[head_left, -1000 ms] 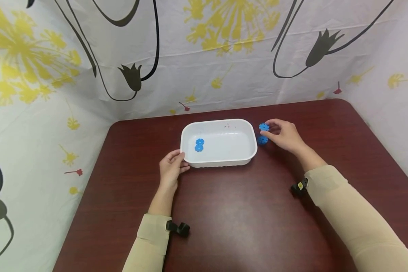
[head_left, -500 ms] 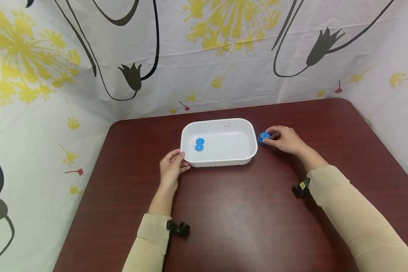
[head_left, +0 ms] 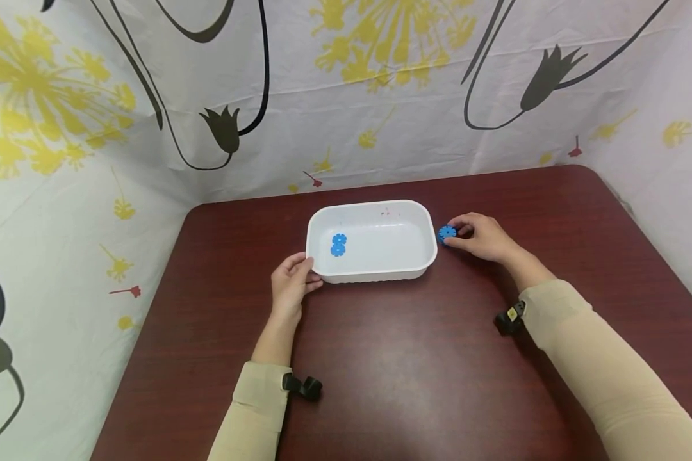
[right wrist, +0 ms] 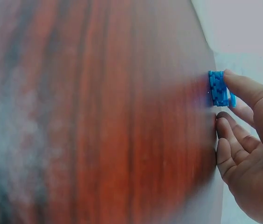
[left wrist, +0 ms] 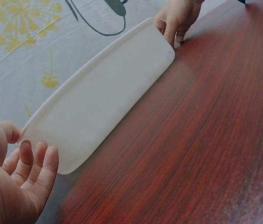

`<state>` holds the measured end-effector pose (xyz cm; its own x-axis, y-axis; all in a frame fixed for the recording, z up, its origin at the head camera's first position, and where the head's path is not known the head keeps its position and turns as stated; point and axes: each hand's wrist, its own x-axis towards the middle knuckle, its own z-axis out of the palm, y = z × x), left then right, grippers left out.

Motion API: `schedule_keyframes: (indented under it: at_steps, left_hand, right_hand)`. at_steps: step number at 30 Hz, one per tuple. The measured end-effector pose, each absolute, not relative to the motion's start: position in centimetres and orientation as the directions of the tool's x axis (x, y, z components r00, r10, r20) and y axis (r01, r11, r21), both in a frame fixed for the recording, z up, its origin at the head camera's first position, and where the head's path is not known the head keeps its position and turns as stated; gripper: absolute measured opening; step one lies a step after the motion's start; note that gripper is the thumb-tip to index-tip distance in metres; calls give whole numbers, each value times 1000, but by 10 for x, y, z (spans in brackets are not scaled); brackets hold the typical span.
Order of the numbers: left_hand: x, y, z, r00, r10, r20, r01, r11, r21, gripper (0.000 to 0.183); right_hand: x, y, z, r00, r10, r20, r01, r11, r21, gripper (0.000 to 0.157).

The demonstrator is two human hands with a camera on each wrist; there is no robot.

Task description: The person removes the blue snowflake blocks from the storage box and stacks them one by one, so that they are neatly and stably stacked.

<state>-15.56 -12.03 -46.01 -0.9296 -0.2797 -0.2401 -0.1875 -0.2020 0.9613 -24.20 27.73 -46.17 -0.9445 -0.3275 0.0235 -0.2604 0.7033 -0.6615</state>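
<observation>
My left hand [head_left: 289, 288] grips the front left corner of a white plastic tray [head_left: 371, 276], thumb on the rim and fingers beneath it. Inside the tray, towards its left, lie two blue notched plastic discs [head_left: 338, 244]. Just beyond the tray's right end, my right hand [head_left: 482, 239] pinches a blue notched disc [head_left: 447, 232] between thumb and fingers. That disc lies over a short stack of similar blue discs [right wrist: 218, 88], which shows from the side in the right wrist view. Its other fingers curl loosely close over the table.
The dark red wooden table [head_left: 380, 358] extends around the tray on all sides. A white cloth [head_left: 415, 134] with yellow and grey flower prints hangs behind the table and along both sides. Black wrist cameras [head_left: 302, 387] sit at both cuffs.
My right hand has lowered the blue disc from behind the stack onto it, so the two now overlap. The left hand and the tray have stayed in place.
</observation>
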Motion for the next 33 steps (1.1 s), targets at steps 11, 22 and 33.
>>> schedule_keyframes:
  at_steps: [11, 22, 33]
  left_hand:
    - [-156, -122, -460, -931, -281, -232, -183, -189, 965, 26]
    - [-154, -122, -460, -938, -279, -207, -155, -198, 968, 25]
    - [-155, -122, -460, -937, -270, -221, -166, -214, 963, 27]
  right_hand:
    - [-243, 275, -463, -945, -327, 8, -249, 701, -668, 45]
    - [-253, 254, -441, -962, -240, 130, -259, 653, -712, 42]
    - [-258, 195, -416, -938, -229, 259, -341, 492, -801, 40]
